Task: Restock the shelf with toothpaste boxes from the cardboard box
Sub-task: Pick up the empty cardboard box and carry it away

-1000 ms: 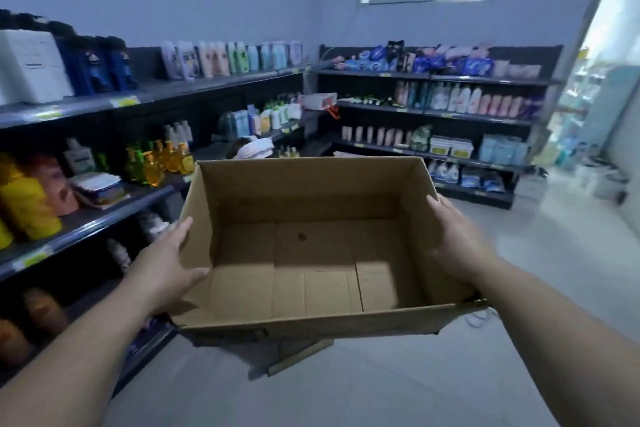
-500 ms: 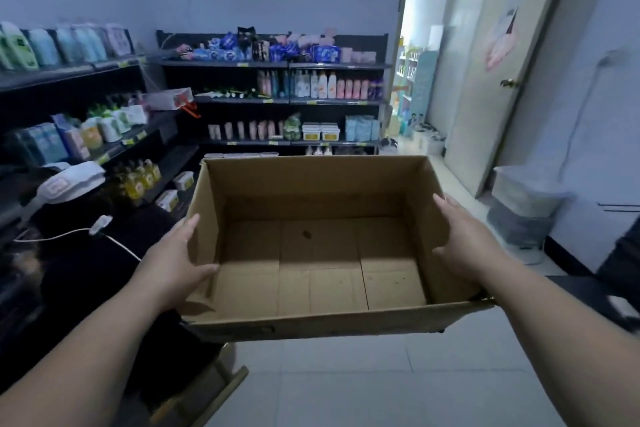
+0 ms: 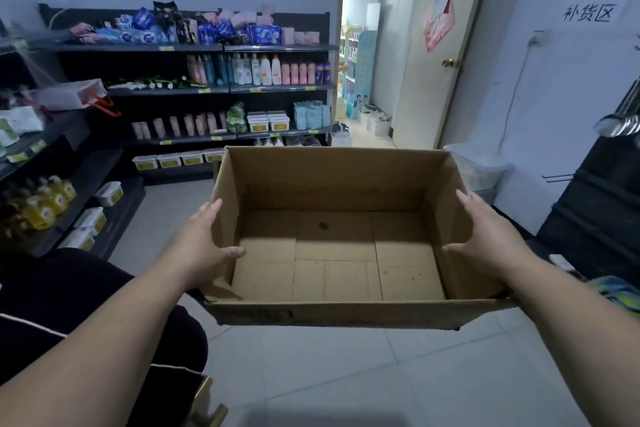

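Note:
I hold an open brown cardboard box in front of me at waist height, above the tiled floor. Its inside is bare cardboard with nothing in it. My left hand grips the box's left wall, fingers stretched along the outside and thumb hooked over the rim to the inside. My right hand grips the right wall the same way. No toothpaste boxes can be made out in this view.
Stocked dark shelves line the back wall and another shelf run the left. A person in dark clothes is at lower left. A doorway, a closed door, a white bin and a dark rack stand to the right.
My view has swung to the right with the box carried along. The left shelves slid out of view; the door, right wall and dark rack came in. Both hands kept their grip.

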The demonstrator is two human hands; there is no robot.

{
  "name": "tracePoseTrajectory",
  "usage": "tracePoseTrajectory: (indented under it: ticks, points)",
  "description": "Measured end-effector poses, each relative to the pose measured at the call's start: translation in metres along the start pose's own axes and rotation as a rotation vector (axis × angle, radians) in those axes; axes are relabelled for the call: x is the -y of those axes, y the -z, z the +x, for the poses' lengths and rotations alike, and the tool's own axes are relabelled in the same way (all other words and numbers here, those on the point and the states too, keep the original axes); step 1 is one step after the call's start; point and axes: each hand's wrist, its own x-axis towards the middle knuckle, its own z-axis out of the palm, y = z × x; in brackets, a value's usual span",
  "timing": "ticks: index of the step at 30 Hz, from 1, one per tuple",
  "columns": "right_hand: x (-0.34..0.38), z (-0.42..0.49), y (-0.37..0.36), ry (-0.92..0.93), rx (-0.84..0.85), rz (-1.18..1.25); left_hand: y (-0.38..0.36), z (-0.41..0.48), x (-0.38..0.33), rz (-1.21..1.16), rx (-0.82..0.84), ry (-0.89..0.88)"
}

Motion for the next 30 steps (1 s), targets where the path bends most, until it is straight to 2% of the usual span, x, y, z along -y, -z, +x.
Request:
tracePoseTrajectory:
  ticks: [12,21,30]
  points:
    - [-0.083,0.095,-0.008,-0.13,0.006,0.037,-0.084,0.126,-0.077,0.026,0.107,-0.061]
    - [-0.161,0.227,0.027,-0.131,-0.039,0.061,-0.135,0.231,-0.185,0.008,0.065,-0.108]
    - [-0.192,0.32,0.038,-0.144,-0.052,0.045,-0.169,0.317,-0.24,0.003,0.063,-0.143]
